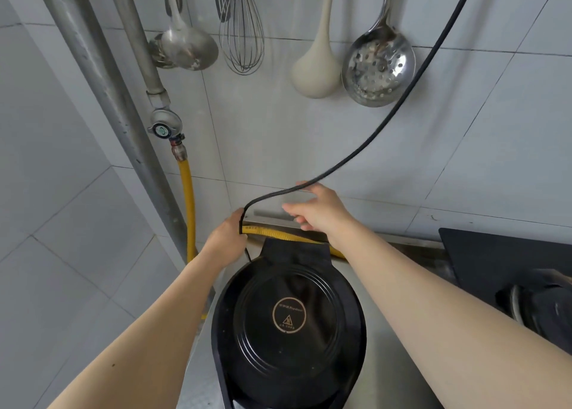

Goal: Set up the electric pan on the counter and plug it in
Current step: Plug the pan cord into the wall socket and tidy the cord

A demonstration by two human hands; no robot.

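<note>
The black round electric pan (288, 322) sits lid down on the steel counter (393, 365), its hinge end toward the tiled wall. Its black power cord (399, 111) rises from behind the pan, bends at my left hand and runs up and right out of the frame's top. My left hand (227, 238) grips the cord just behind the pan's left rear corner. My right hand (315, 207) is above the pan's hinge, fingers loosely spread, with the cord passing over its fingers. The plug and any socket are out of view.
A yellow gas hose (188, 198) drops from a valve (164, 126) and runs along the wall behind the pan. Ladles (185, 46), a whisk (243, 33) and a slotted spoon (379, 68) hang on the wall. A black stove (507, 269) lies at the right.
</note>
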